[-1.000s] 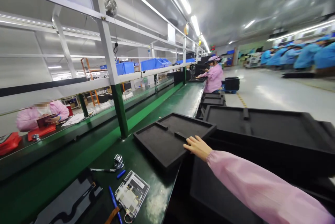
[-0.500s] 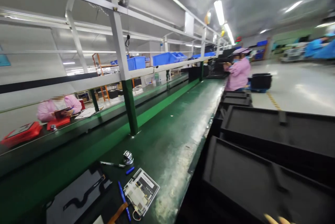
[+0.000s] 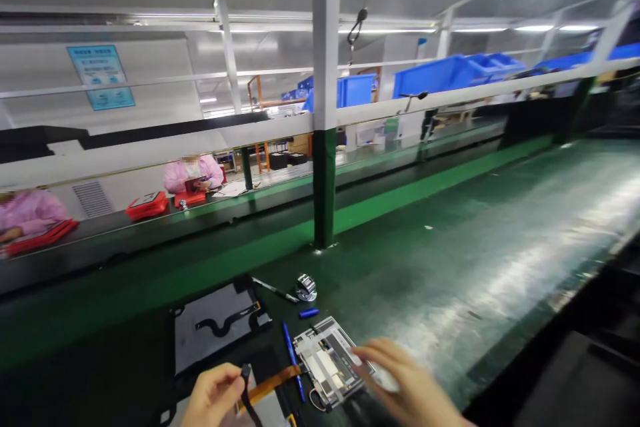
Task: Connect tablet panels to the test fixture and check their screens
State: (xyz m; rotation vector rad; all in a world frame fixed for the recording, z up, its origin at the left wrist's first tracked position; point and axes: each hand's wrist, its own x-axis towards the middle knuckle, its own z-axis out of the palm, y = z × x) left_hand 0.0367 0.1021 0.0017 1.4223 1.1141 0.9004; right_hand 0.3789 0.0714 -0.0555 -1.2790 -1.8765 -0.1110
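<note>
My left hand [image 3: 215, 395] pinches a black ribbon cable [image 3: 247, 387] above a grey panel [image 3: 274, 407] at the bottom of the view. An orange flex cable [image 3: 273, 382] runs from that panel to a white-framed circuit board assembly [image 3: 327, 364]. Over the right edge of this assembly hovers my right hand [image 3: 407, 377], slightly blurred, fingers stretched out and holding nothing; whether it touches the board I cannot tell. A blue pen [image 3: 293, 360] lies between the panel and the assembly. Farther left rests a second grey panel [image 3: 215, 327] with a black cable across it.
A pen [image 3: 275, 290], a blue cap [image 3: 309, 313] and a shiny metal roller-like item [image 3: 306, 287] lie behind the board. A green-and-white post [image 3: 325, 187] rises from the green bench [image 3: 450, 280]. Two people in pink work across the line; black trays [image 3: 575, 380] stand at right.
The view has swung left, away from the trays. My left hand has come into view with the black ribbon cable, and my right hand has moved from the trays to the circuit board assembly.
</note>
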